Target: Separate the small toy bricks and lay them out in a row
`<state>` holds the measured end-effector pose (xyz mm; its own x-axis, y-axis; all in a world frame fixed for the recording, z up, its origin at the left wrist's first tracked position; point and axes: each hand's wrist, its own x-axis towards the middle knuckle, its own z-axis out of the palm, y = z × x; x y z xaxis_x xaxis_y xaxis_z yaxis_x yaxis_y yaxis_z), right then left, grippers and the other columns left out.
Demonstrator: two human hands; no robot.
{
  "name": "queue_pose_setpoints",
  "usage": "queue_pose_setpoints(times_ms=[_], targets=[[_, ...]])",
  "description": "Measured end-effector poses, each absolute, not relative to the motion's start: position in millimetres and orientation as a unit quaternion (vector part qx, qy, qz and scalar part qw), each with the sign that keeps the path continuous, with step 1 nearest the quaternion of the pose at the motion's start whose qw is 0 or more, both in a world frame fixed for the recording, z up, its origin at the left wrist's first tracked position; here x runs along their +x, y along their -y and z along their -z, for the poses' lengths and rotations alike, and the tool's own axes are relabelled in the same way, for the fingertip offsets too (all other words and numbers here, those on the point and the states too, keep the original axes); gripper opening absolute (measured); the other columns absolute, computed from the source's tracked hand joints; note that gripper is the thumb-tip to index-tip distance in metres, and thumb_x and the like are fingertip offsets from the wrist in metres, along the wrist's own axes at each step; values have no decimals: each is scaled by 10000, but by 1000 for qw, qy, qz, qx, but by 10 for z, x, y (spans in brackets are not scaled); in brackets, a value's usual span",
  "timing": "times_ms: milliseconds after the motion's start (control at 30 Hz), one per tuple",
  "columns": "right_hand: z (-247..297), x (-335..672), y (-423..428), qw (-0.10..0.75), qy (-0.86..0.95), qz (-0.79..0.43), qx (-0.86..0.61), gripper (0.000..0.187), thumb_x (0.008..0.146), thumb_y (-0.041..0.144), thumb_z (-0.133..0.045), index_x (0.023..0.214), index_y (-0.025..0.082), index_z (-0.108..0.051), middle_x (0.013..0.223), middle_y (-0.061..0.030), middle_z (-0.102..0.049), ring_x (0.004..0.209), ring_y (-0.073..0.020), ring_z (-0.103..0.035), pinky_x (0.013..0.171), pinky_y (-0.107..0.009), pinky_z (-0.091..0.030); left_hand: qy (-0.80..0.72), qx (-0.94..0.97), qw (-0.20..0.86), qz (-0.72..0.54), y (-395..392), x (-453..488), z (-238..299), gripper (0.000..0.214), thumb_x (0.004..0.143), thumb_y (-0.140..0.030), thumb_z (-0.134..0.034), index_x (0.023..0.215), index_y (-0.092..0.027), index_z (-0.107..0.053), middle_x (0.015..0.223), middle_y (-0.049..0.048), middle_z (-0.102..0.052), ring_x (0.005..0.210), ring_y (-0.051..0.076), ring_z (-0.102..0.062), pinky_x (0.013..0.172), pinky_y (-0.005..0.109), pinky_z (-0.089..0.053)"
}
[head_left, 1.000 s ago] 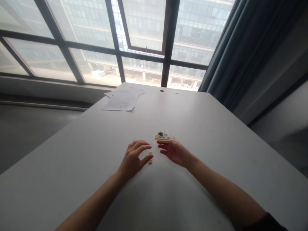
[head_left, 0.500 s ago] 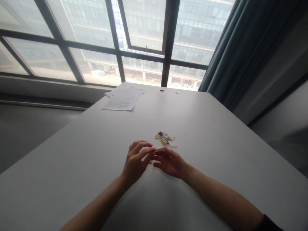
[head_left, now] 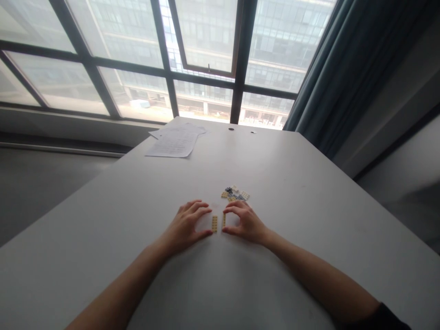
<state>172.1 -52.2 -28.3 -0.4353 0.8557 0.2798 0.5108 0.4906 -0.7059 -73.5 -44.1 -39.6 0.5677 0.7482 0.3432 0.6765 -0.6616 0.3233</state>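
Two narrow yellow studded building plates lie side by side on the white table, with a small gap between them. My left hand (head_left: 189, 223) is curved around the left yellow plate (head_left: 215, 224), thumb by its near end and index finger just past its far end; the fingers are apart. My right hand (head_left: 248, 223) holds the right yellow plate (head_left: 223, 220) by its two ends, between thumb and fingertips. Just beyond my right fingers is a pile of small building plates (head_left: 241, 197) in grey, white, yellow and black, partly hidden by that hand.
Printed sheets of paper (head_left: 173, 142) lie at the far left of the white table (head_left: 137, 220). Near the far edge are a dark round spot (head_left: 231, 129) and a small white piece (head_left: 253, 132). Windows stand beyond, with a blue-grey curtain (head_left: 319, 78) at the right.
My hands have moved apart from the yellow plate they both held up. That plate is down on the table, and two yellow plates now show between my hands.
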Motion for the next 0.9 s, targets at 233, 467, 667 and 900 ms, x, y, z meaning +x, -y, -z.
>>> queue_pose_setpoints(times_ms=[233, 467, 667, 900], targets=[[341, 1592, 505, 228, 850, -183, -439, 465, 687, 408, -766, 1097, 216, -660, 1211, -89, -572, 1179, -285, -438, 1025, -456, -328, -401, 890, 74, -202, 461, -692, 445, 426, 787, -437, -641, 1178, -272, -604, 1265, 72, -569, 1260, 310, -408, 1034, 500, -333], [371, 1613, 503, 235, 846, -186, -440, 515, 689, 467, -761, 1127, 220, -646, 1212, -92, -573, 1167, -290, -439, 1021, -477, -316, -404, 890, 71, -199, 460, -698, 464, 410, 805, -421, -628, 1184, -268, -598, 1278, 69, -561, 1270, 299, -398, 1051, 490, -317], [383, 1603, 505, 242, 845, -187, -439, 450, 702, 452, -757, 1089, 247, -659, 1205, -80, -583, 1159, -287, -448, 1010, -477, -319, -402, 890, 72, -201, 451, -699, 471, 407, 807, -432, -626, 1180, -271, -604, 1273, 71, -567, 1260, 300, -412, 1045, 490, -323], [410, 1591, 531, 250, 838, -195, -443, 472, 704, 455, -756, 1115, 247, -651, 1200, -84, -585, 1157, -289, -440, 1014, -482, -306, -396, 889, 79, -216, 442, -697, 476, 406, 793, -432, -640, 1165, -273, -619, 1247, 76, -585, 1244, 300, -436, 1040, 490, -335]])
